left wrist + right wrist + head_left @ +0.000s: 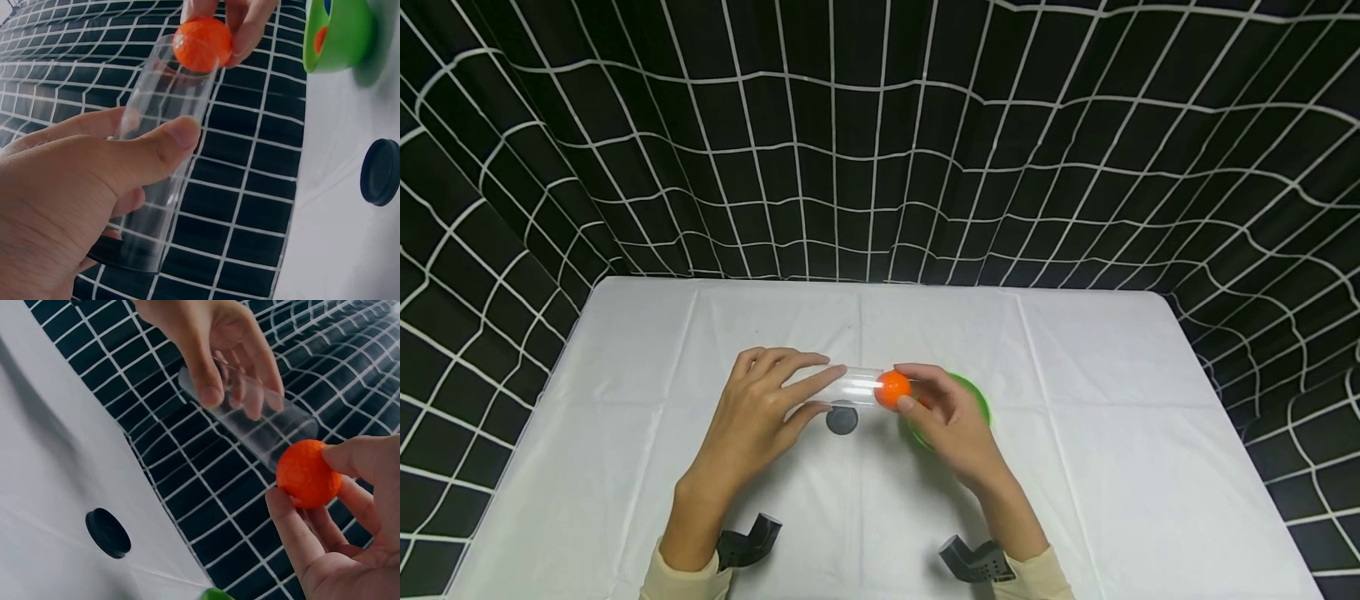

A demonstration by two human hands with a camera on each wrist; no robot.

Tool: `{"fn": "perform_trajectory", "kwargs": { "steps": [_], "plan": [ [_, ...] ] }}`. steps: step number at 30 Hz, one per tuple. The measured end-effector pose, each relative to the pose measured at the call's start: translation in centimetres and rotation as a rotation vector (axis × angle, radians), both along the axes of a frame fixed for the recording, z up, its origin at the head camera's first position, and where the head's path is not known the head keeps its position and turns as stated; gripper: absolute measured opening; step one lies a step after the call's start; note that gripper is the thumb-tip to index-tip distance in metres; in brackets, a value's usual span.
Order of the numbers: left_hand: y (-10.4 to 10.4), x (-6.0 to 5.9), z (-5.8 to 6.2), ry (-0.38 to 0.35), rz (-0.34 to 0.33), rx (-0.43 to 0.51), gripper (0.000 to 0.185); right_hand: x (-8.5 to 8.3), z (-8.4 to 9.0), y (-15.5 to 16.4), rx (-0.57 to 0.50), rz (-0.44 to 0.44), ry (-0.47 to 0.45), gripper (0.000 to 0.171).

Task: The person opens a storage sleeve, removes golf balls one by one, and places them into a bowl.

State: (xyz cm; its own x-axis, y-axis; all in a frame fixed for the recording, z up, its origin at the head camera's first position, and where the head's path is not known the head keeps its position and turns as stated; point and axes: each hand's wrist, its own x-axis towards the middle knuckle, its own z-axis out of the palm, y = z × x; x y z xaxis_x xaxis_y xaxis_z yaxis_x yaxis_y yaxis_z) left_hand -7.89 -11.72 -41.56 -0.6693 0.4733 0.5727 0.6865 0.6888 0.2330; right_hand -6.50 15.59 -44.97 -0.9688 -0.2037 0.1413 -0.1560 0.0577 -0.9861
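Note:
My left hand [756, 412] grips a clear plastic tube [165, 150], its thumb on one side and the fingers round the other. The tube is held above the table with its mouth towards the right hand, and a dark cap closes its far end in the left wrist view. Between thumb and fingertips, my right hand [958, 425] pinches an orange ball [309, 474] at the tube's mouth. Whether the ball has entered the rim is hard to tell. No balls show inside the tube.
A green bowl [340, 37] on the table, partly behind the right hand, holds an orange ball [321, 39] and something blue. A dark round cap [842, 420] lies on the white tablecloth [775, 533] below the tube. Black netted curtain [880, 150] hangs beyond the table.

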Motion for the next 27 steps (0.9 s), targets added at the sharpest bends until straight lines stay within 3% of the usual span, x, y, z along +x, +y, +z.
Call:
{"fn": "perform_trajectory", "kwargs": {
  "steps": [8, 13, 18, 27],
  "plan": [
    [-0.2, -0.2, -0.2, -0.006, 0.003, 0.009, 0.050, 0.0, 0.5, 1.7, 0.047, -0.105, -0.048, 0.037],
    [-0.4, -0.3, -0.3, -0.008, 0.003, 0.015, 0.050, -0.3, 0.5, 3.3, 0.040, -0.123, -0.049, 0.037],
    [-0.4, -0.4, -0.4, -0.021, 0.001, 0.023, 0.050, -0.4, 0.5, 5.0, 0.101, -0.118, -0.052, 0.038],
    [-0.6, -0.3, -0.5, -0.045, 0.008, 0.029, 0.048, -0.4, 0.3, 6.4, 0.236, -0.116, 0.052, 0.037]
  ]
}}
